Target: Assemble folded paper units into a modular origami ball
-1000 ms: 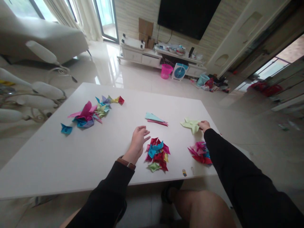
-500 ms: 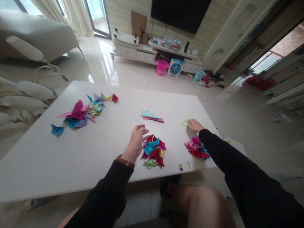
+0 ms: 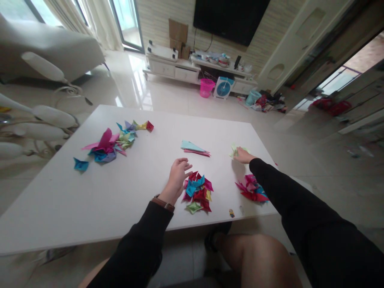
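Pale green folded paper (image 3: 233,150) in our right hand (image 3: 242,155), to the right of the blue-and-pink paper stack (image 3: 192,147).
We have right fingers closed on the paper, partly covering it; left hand (image 3: 178,177) half open, loosely curled, empty, on our side of the stack, just beside the multicolour pile (image 3: 199,195). Pink-and-red pile (image 3: 252,195) nearer us, right of the stack; looser pile (image 3: 105,143) well left of it.
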